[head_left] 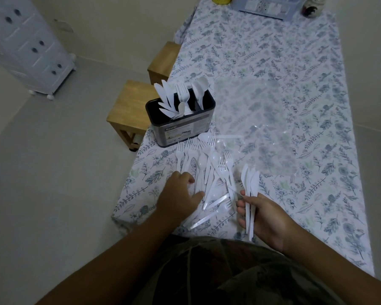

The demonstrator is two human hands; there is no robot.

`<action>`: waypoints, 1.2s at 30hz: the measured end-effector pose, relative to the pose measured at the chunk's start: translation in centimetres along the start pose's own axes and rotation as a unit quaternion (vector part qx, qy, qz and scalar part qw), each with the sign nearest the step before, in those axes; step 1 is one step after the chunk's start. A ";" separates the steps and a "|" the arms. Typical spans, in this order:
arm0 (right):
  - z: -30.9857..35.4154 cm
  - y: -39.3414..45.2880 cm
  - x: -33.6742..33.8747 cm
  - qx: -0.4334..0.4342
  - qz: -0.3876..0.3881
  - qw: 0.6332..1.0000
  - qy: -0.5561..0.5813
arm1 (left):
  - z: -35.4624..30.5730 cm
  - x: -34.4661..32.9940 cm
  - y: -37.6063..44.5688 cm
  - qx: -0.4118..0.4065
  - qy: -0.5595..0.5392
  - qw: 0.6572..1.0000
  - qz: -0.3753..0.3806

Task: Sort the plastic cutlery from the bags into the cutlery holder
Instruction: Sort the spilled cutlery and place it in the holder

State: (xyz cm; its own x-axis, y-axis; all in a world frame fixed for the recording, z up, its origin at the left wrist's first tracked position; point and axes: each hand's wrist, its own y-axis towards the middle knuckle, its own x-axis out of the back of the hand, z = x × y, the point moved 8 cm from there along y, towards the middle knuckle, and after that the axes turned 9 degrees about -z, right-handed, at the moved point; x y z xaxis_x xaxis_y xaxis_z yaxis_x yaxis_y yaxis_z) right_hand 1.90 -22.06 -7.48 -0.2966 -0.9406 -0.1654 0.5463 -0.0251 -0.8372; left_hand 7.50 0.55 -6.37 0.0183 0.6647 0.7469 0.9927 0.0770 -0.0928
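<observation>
The right hand [265,216] grasps a few knives [250,188], blades up; the left hand [180,194] rests curled on the loose pile [209,170] between the hands, its grip unclear; reaching onward, the slick knives could fan out and slip, or drop among the wrong kind; beyond the left hand the holder [180,126] already has knives, forks and spoons standing; empty bags [262,128] lie beyond the right hand.

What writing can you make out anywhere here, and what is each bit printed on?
"Kosso", roughly, with blurred letters: brand at the top of the label on the cutlery holder.
Smaller print lower on that label: too small to read.
Sticker on the clear plastic box at the far end of the table: blurred, unreadable.
</observation>
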 end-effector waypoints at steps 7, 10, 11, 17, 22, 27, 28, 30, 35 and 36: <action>-0.1 0.1 0.6 -0.009 -0.016 1.000 0.007 | 1.8 0.4 0.8 0.032 -0.058 0.998 -0.018; -0.2 0.1 0.7 -0.007 -0.015 1.000 0.005 | 2.1 0.7 0.9 0.034 -0.076 0.996 -0.021; -0.1 0.1 0.7 -0.007 -0.015 1.000 0.004 | 2.0 0.8 0.7 0.036 -0.080 0.996 -0.026; 0.7 -0.3 0.6 0.026 -0.031 0.999 0.025 | -2.9 0.4 -0.1 -0.078 -0.039 0.996 0.004; 0.9 -1.0 1.3 0.023 -0.062 0.995 0.077 | -6.5 -4.2 -1.3 -0.159 0.111 0.974 0.117; 0.4 -1.3 2.0 0.013 -0.064 0.995 0.079 | -6.4 -6.1 -2.3 -0.143 0.109 0.969 0.168; 0.2 -1.3 2.2 0.009 -0.065 0.995 0.081 | -6.5 -5.8 -2.4 -0.140 0.082 0.974 0.159; 0.0 -1.3 2.6 0.003 -0.062 0.994 0.091 | -6.2 -4.1 -1.8 -0.136 0.058 0.985 0.092; -0.1 -1.5 2.7 0.005 -0.049 0.994 0.099 | -2.6 -1.2 1.2 -0.046 0.139 0.989 0.014; -0.2 -1.4 2.7 0.003 -0.047 0.994 0.099 | -2.3 -1.6 1.2 -0.037 0.150 0.987 0.040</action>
State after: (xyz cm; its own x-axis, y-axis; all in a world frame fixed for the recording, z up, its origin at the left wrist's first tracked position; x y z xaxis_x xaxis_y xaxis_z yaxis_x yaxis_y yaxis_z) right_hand 0.13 -24.52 -6.86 -0.4949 -0.8489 -0.1857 0.5130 -0.1129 -0.8509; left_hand 8.94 -2.11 -6.15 0.1208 0.4154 0.9016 0.9924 -0.0288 -0.1197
